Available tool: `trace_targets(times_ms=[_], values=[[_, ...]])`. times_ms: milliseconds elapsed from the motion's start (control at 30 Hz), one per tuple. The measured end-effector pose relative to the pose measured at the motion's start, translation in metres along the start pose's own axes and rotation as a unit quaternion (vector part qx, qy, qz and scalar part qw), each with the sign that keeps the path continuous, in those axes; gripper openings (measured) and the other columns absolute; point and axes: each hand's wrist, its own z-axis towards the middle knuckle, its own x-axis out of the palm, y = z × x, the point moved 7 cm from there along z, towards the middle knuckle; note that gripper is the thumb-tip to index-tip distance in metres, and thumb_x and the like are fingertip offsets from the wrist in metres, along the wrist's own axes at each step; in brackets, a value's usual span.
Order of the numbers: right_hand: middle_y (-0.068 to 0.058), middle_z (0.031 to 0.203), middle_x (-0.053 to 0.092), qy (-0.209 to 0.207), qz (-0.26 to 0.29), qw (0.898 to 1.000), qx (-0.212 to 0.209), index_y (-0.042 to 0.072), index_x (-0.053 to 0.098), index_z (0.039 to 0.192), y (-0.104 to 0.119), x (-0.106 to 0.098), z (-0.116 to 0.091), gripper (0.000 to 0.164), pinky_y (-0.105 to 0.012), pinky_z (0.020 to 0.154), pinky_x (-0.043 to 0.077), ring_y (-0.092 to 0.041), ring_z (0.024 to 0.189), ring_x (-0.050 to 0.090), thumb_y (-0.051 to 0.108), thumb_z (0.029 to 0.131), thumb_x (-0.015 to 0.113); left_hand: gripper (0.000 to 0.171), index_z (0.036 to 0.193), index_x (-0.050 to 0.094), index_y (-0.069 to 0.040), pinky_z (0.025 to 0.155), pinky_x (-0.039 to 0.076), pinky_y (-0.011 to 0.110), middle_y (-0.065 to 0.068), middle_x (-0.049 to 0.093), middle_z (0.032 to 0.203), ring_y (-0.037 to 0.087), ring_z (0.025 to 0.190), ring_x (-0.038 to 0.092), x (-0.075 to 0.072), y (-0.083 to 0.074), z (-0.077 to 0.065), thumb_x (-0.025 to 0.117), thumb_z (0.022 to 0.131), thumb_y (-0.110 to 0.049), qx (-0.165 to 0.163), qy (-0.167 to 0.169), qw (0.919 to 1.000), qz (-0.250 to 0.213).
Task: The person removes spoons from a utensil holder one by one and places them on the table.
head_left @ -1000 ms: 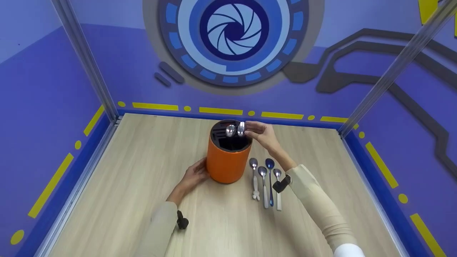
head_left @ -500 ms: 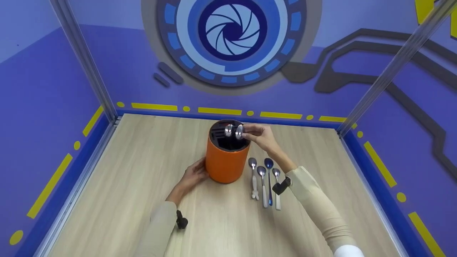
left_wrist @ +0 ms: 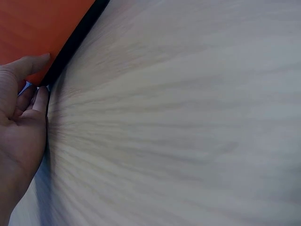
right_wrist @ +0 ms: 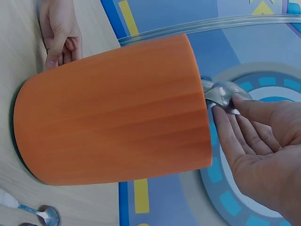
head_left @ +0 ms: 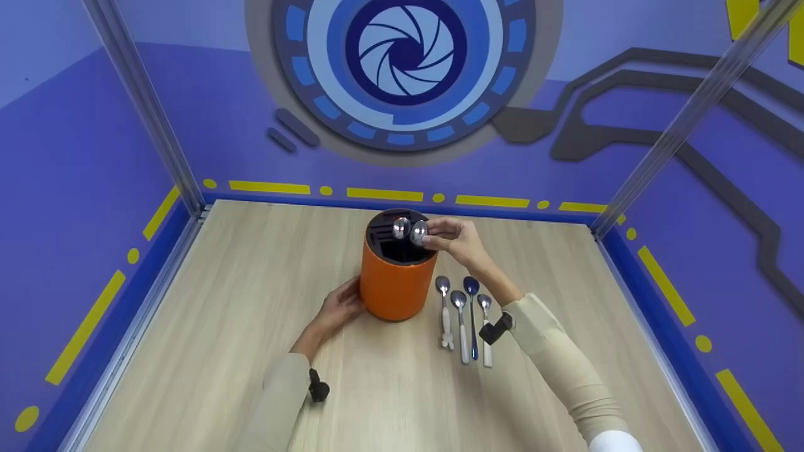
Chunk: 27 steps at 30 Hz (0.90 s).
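Spoons (head_left: pixel 409 230) upright in orange holder (head_left: pixel 394 285)

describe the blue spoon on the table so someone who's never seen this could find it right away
Find the orange holder standing mid-table. Just right of it four spoons lie in a row; the blue spoon is third from the holder. It alone is dark blue, while its neighbours are silver with white handles.

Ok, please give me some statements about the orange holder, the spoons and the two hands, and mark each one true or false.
1. The right hand pinches a spoon over the orange holder. True.
2. The left hand lies flat on the table, far from the holder. False: it touches the holder's side near the base.
3. Four spoons lie on the table beside the holder. True.
4. The holder lies tipped over. False: it stands upright.
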Motion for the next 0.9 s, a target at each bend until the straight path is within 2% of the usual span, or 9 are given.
trace_targets(times_ms=[167,400,667,900], values=[[0.005,0.086,0.076,-0.003,0.022,1.0,-0.014,-0.016,0.066,0.112,0.005,0.001,-0.002,0.028,-0.025,0.075,0.065,-0.008,0.078,0.075,-0.013,0.085,0.072,0.074,0.16,0.028,-0.001,0.126,0.032,0.047,0.022,0.025,0.167,0.038,0.155,0.026,0.0,0.001,-0.001,0.059,0.095,0.011,-0.004,-0.003,0.9999,0.009],[0.004,0.09,0.078,-0.001,0.021,1.0,-0.022,-0.017,0.066,0.117,0.011,0.0,-0.006,0.031,-0.026,0.078,0.065,-0.009,0.082,0.076,-0.011,0.088,0.072,0.073,0.16,0.03,-0.002,0.125,0.034,0.047,0.021,0.029,0.166,0.037,0.154,0.03,-0.001,0.001,-0.001,0.061,0.095,0.01,-0.012,-0.014,0.9997,0.015],[0.001,0.093,0.079,0.015,0.037,0.998,-0.041,-0.016,0.066,0.118,0.027,0.002,-0.013,0.032,-0.031,0.082,0.065,-0.013,0.085,0.077,-0.01,0.088,0.072,0.072,0.16,0.028,0.0,0.125,0.033,0.049,0.023,0.028,0.166,0.039,0.154,0.029,0.0,-0.002,-0.001,0.059,0.095,0.01,0.005,-0.002,1.0,0.008],[0.002,0.093,0.078,0.021,0.032,0.998,-0.044,-0.015,0.066,0.117,0.037,0.002,-0.018,0.03,-0.031,0.082,0.065,-0.012,0.085,0.077,-0.009,0.089,0.072,0.073,0.161,0.027,-0.002,0.126,0.032,0.048,0.021,0.027,0.167,0.037,0.155,0.028,0.001,-0.001,-0.001,0.059,0.096,0.01,0.001,0.002,1.0,0.0]])
